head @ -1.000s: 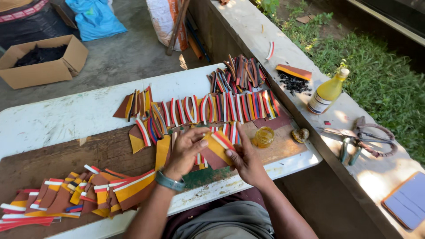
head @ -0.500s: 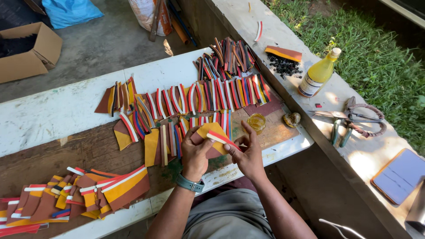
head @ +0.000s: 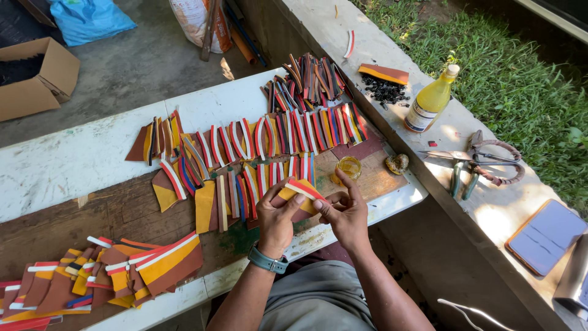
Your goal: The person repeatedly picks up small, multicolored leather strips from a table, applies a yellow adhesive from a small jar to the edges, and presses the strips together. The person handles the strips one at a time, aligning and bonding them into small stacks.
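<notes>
Both hands drawn back from the rows of strips toward the table's near edge (head: pixel 398 205), left hand (head: pixel 277 216) and right hand (head: pixel 345 211) now closer together, striped piece (head: pixel 301 189) raised between fingertips

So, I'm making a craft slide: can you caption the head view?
Both hands, left hand and right hand, pinch a striped yellow piece above a worktable lined with colourful strips.
</notes>
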